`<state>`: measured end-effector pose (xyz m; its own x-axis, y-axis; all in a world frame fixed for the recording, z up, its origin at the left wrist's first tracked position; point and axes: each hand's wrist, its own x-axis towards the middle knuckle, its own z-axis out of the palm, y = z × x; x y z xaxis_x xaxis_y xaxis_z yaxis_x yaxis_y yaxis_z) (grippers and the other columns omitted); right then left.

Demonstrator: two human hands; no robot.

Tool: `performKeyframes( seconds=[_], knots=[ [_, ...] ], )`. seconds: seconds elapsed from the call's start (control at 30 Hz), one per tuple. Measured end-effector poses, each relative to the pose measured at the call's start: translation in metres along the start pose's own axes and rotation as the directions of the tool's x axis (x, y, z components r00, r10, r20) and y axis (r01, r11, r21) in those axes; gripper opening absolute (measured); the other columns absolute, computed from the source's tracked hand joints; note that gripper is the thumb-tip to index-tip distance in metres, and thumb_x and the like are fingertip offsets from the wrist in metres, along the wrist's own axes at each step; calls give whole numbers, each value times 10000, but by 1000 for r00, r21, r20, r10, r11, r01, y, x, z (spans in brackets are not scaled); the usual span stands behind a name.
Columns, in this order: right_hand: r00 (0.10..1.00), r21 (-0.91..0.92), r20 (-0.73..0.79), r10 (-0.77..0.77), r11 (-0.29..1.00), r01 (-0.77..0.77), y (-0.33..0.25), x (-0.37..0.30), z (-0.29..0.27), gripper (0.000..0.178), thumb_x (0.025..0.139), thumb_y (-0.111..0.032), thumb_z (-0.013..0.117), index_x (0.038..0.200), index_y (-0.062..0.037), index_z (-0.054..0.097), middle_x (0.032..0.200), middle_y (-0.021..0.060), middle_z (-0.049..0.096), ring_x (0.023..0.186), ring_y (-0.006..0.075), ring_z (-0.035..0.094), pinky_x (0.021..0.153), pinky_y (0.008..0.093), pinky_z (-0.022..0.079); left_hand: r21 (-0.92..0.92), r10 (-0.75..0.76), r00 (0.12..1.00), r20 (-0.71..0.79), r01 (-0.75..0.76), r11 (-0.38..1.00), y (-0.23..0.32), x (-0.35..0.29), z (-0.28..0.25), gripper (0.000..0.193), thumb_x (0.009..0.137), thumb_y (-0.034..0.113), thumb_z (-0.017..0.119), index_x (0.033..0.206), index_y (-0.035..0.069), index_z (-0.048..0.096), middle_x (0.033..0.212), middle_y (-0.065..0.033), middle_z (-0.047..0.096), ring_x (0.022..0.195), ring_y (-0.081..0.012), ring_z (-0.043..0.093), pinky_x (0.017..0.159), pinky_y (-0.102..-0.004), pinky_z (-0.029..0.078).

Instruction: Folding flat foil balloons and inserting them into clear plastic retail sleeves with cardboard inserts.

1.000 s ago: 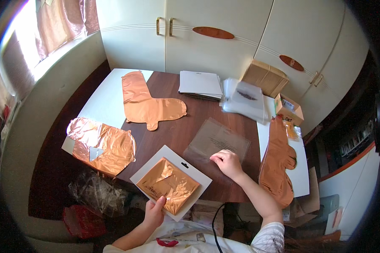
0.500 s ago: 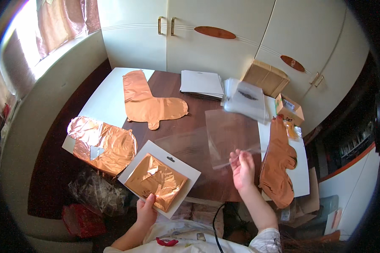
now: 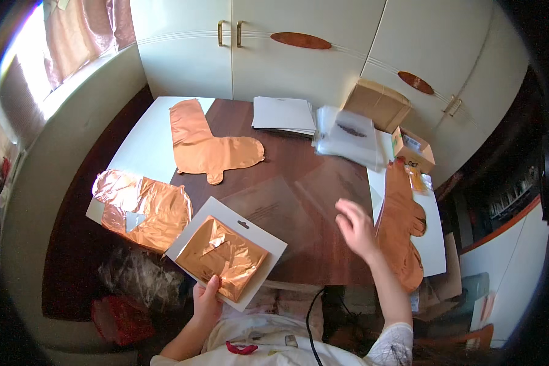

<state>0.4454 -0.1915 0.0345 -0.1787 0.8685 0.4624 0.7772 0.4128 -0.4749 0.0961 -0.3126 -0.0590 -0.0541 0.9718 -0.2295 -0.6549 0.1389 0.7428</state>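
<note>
While a dark brown worktop (image 3: 323, 265) fills the centre, thin clear plastic sheets (image 3: 330, 186) lie across its middle. Nearer the person, a white card (image 3: 262, 241) carries folded copper foil (image 3: 226, 253). The right hand (image 3: 358, 229) hovers beside the sheets, fingers loosely parted; whether it touches them is unclear. The left hand (image 3: 208, 304) pinches the card's near edge, thumb on the foil.
</note>
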Motion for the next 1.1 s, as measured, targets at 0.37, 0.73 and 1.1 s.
performKeyframes(
  seconds=[0.37,0.73,1.1],
  knots=[
    [1000,-344,-6,8,939,-10,53,4,57,346,820,-330,639,1025,-50,656,1118,103,626,1100,297,549,946,400,433,116,-61,998,-3,61,991,-5,-5,31,267,915,138,528,1131,-20,527,1070,-87,602,939,-168,588,820,-329,484],
    [982,-284,81,-172,940,188,6,5,42,325,797,-252,644,1057,-57,641,1142,112,612,1095,270,550,947,392,431,68,43,999,-24,-42,997,9,3,30,261,917,131,524,1113,-41,534,1078,-106,603,950,-170,590,842,-316,480],
    [888,-175,247,-388,884,434,-59,-8,98,423,783,-414,635,1050,-87,646,1147,27,610,1091,198,541,880,354,422,44,281,948,-151,-277,960,46,-5,13,141,926,118,518,1019,21,556,970,-49,607,853,-133,587,772,-271,478]
  ],
)
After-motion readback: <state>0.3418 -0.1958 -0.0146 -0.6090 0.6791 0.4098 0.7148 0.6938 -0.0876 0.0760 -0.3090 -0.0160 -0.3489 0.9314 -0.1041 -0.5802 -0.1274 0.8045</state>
